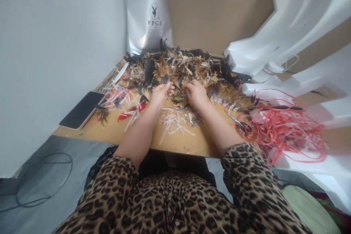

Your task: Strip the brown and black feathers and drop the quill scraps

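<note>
Both hands rest at the near edge of a heap of brown and black feathers (181,67) on the wooden table (109,135): the left hand (161,93) has its fingers bunched, pinching into the feathers, and the right hand (195,91) is curled loosely over them. The feathers look weightless, soft and easily crushed, best pinched by the quill. A phone (82,109) lies left, tangled red strips (285,131) right.

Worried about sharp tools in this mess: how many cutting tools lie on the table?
2: red-handled pliers-like cutters beside the left forearm, and dark metal scissors by the red string tangle. The feather pile may hide more.
</note>
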Tool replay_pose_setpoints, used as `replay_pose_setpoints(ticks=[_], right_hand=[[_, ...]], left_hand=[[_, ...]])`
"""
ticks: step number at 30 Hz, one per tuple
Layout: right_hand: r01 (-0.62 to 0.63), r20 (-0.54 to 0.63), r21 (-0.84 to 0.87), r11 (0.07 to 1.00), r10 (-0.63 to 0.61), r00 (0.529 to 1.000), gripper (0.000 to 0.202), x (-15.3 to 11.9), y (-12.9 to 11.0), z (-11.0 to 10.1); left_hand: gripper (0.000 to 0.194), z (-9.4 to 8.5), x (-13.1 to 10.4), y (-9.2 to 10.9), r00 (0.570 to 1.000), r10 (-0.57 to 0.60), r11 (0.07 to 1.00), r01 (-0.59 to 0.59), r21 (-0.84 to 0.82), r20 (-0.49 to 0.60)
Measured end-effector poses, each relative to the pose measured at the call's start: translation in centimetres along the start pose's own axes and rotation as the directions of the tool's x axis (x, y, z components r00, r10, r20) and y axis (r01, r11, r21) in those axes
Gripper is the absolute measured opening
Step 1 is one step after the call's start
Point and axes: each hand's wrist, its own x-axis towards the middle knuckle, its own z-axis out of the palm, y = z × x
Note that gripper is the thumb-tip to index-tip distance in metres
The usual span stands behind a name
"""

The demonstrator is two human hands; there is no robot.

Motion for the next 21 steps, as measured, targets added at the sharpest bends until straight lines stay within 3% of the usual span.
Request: replay_pose_setpoints(ticks=[3, 5, 8, 10, 11, 13, 15, 17, 19, 21], right_hand=[[0.143, 0.093, -0.175, 0.974, -0.128, 0.987, 0.028, 1.3, -0.2, 0.4], [0.169, 0.122, -0.181, 0.969, -0.148, 0.981, 0.025, 2.0, -0.2, 0.5], [0.052, 0.006, 0.000, 0.999, -0.052, 0.999, 0.020, 2.7, 0.1, 0.0], [-0.084, -0.118, 0.277, 0.957, 0.120, 0.986, 0.015, 2.8, 0.2, -0.6], [-0.150, -0.135, 0.447, 0.882, 0.232, 0.963, 0.015, 2.7, 0.2, -1.0], [-0.263, -0.027, 0.746, 0.612, 0.422, 0.906, 0.018, 2.4, -0.1, -1.5], [-0.350, 0.176, 0.893, 0.284, 0.494, 0.851, 0.026, 1.9, -0.6, -1.7], [-0.394, 0.329, 0.919, 0.033, 0.487, 0.809, 0.033, 1.4, -1.1, -1.6], [-0.407, 0.413, 0.906, -0.116, 0.462, 0.785, 0.038, 1.0, -1.5, -1.3], [-0.411, 0.454, 0.891, -0.196, 0.437, 0.776, 0.039, 0.7, -1.5, -1.1]], left_hand=[[0.017, 0.2, -0.1, 0.1, 1.000, -0.011, 1.000, 0.011, 0.002, -0.002], [0.017, 0.1, -0.1, 0.1, 1.000, -0.015, 1.000, 0.015, -0.002, -0.002], [0.016, 0.0, 0.1, 0.0, 1.000, -0.006, 1.000, 0.006, -0.006, 0.004], [0.016, -0.1, 0.1, -0.1, 1.000, 0.000, 1.000, 0.000, -0.002, 0.014], [0.016, -0.1, 0.1, -0.2, 1.000, 0.000, 1.000, 0.000, 0.002, 0.020], [0.016, -0.1, 0.0, -0.2, 0.999, -0.019, 1.000, 0.019, 0.011, 0.039], [0.015, 0.1, -0.2, -0.2, 0.996, -0.054, 0.998, 0.052, 0.026, 0.075], [0.015, 0.2, -0.4, -0.1, 0.986, -0.099, 0.995, 0.094, 0.044, 0.133], [0.016, 0.2, -0.6, 0.0, 0.970, -0.152, 0.988, 0.141, 0.068, 0.189], [0.016, 0.2, -0.7, -0.1, 0.959, -0.201, 0.979, 0.187, 0.085, 0.202]])
